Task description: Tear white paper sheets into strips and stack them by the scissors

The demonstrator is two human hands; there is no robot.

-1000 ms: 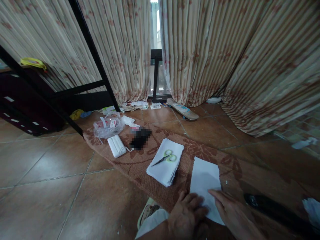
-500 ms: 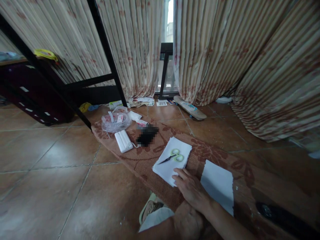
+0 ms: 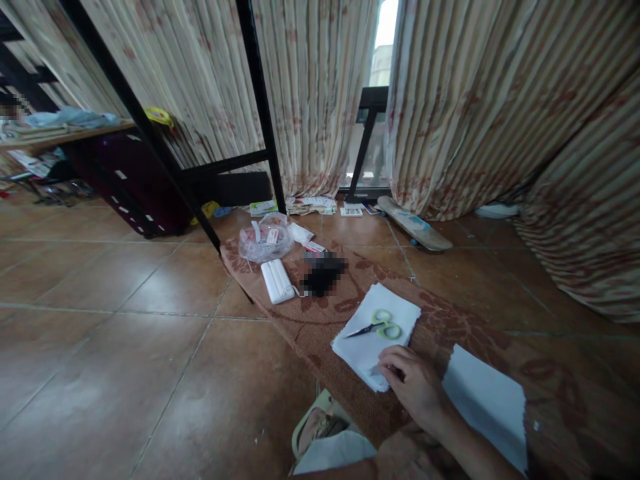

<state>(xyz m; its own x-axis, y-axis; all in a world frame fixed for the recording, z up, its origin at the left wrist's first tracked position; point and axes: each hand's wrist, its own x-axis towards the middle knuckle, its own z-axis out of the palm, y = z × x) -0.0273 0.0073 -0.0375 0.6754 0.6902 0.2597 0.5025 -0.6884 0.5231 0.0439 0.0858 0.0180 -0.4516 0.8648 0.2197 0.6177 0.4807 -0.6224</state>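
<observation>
My right hand (image 3: 413, 387) reaches across to a stack of white paper (image 3: 367, 350) lying on a reddish woven rug (image 3: 310, 320). Its fingers curl over the stack's near corner, thumb against the edge. Green-handled scissors (image 3: 380, 328) lie on top of the stack, just beyond the fingers. A single white sheet (image 3: 487, 400) lies on the rug to the right of my forearm. My left hand (image 3: 403, 457) shows only in part, low under the right forearm, and its fingers are hidden.
Farther along the rug lie a white packet (image 3: 277, 280), a clear plastic bag (image 3: 265, 241) and a blurred dark object (image 3: 323, 273). A skateboard (image 3: 415, 223) rests by the curtains. A black frame leg (image 3: 260, 100) and a dark suitcase (image 3: 130, 180) stand at left. A sandal (image 3: 315, 423) sits by my knee.
My right hand left the single sheet and moved left onto the paper stack's near corner. My left hand dropped low under the forearm. The view swung left.
</observation>
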